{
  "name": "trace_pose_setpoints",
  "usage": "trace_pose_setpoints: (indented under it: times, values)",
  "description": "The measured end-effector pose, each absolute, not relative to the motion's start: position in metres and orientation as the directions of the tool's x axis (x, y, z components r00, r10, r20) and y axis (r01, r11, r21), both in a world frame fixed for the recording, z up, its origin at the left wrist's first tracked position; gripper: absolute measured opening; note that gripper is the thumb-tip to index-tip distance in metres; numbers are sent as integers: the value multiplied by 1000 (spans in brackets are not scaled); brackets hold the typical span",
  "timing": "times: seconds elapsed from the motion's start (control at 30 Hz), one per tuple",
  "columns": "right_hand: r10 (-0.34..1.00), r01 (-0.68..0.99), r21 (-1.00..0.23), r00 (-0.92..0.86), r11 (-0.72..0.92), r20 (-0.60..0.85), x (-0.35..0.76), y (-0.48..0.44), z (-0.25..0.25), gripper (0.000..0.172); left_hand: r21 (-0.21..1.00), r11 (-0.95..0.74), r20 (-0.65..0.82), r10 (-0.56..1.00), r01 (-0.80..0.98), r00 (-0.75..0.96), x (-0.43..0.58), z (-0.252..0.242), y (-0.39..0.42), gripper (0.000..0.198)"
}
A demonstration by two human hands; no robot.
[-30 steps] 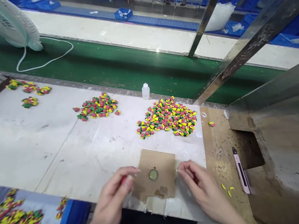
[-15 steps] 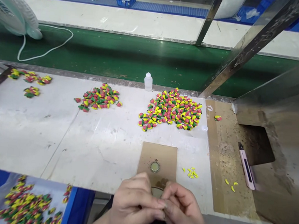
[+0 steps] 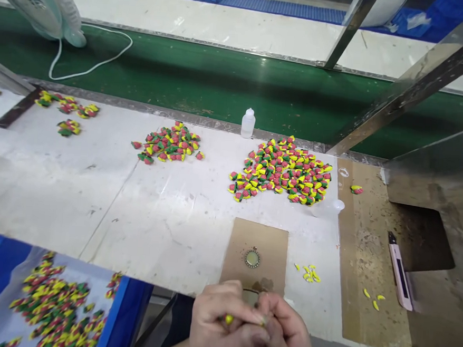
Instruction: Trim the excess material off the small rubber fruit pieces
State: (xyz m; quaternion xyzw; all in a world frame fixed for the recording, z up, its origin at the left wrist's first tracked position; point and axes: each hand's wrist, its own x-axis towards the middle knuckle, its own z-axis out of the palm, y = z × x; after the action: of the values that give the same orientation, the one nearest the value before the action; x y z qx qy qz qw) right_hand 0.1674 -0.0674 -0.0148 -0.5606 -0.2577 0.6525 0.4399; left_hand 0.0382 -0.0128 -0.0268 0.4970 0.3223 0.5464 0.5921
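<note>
My left hand (image 3: pixel 219 320) and my right hand (image 3: pixel 286 330) meet at the table's front edge, fingertips pinched together. A small yellow piece (image 3: pixel 228 318) shows between the curled fingers of my left hand. Between the touching fingertips is a tiny yellow-green bit, mostly hidden, and I cannot make out its kind. Just beyond the hands lies a cardboard sheet (image 3: pixel 257 231) bearing a round metal-rimmed disc (image 3: pixel 252 258). Right of it are several small yellow banana-shaped pieces (image 3: pixel 311 274).
Red, yellow and green fruit-shaped pieces form a large pile (image 3: pixel 281 169) and a smaller pile (image 3: pixel 172 143). A squeeze bottle (image 3: pixel 248 124) stands behind. A pink utility knife (image 3: pixel 400 272) lies right. More pieces fill a blue bin (image 3: pixel 110 313) at lower left. A fan (image 3: pixel 41 4) stands far left.
The view has shifted, so the table's contents appear further right. My hands stay pinched together, and the yellow piece in my left hand now shows.
</note>
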Motion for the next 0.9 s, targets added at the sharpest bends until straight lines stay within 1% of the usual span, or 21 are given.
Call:
trace_pose_setpoints:
  times: [0.07,0.1,0.13,0.17,0.2,0.23,0.27,0.3,0.33,0.37,0.4,0.47,0.5,0.53,0.6,0.67,0.7,0.8,0.9]
  values:
    - [881,-222,-863,30,-455,-472,180,-61,-17,52,959,-11,76,972,-282,221,28,-27,-14,27]
    - [904,-159,-897,45,-413,-425,190,-55,-18,46,969,46,15,970,-242,242,22,-27,-15,28]
    - [936,-58,-937,59,-344,-347,201,-48,-18,40,975,112,-58,963,-193,264,15,-27,-15,28]
    - [971,84,-968,52,-237,-233,211,-39,-17,33,974,178,-133,950,-143,282,7,-27,-14,27]
    - [998,347,-937,-18,-47,-57,221,-29,-16,26,966,241,-202,934,-99,295,0,-28,-13,27]
    - [986,577,-802,-140,156,91,229,-19,-14,21,954,293,-263,917,-60,299,-7,-28,-11,28]
    - [948,715,-624,-273,316,167,235,-9,-12,20,946,322,-300,907,-28,294,-13,-28,-9,28]
    - [905,781,-457,-382,425,189,238,-1,-10,21,944,329,-316,906,3,281,-17,-28,-6,25]
    - [874,801,-352,-450,485,180,240,7,-8,21,949,312,-310,913,38,264,-21,-28,-2,20]
    - [856,803,-296,-492,517,159,239,13,-6,21,959,273,-284,927,77,243,-24,-27,2,14]
    - [842,800,-262,-522,540,140,237,18,-3,23,968,222,-242,945,115,219,-25,-26,6,11]
    - [799,780,-180,-593,600,97,231,25,2,29,979,123,-152,972,164,177,-27,-24,13,12]
    - [776,763,-148,-626,630,75,228,28,5,33,980,109,-136,978,168,159,-28,-23,16,12]
    - [755,746,-120,-653,655,55,224,31,7,36,980,132,-153,979,152,137,-28,-22,19,13]
    - [722,719,-76,-691,690,22,219,35,11,39,964,256,-262,961,71,85,-31,-23,21,20]
    - [706,705,-45,-709,708,1,216,37,13,40,928,370,-369,929,-34,38,-35,-28,21,17]
    - [699,699,-34,-715,714,-6,216,37,14,40,913,401,-401,916,-78,23,-37,-30,21,14]
    - [686,687,-18,-727,727,-25,214,37,13,40,880,430,-445,895,-200,-30,-43,-35,23,15]
    - [678,680,-11,-733,733,-62,214,35,12,40,804,462,-509,860,-375,-30,-44,-32,27,22]
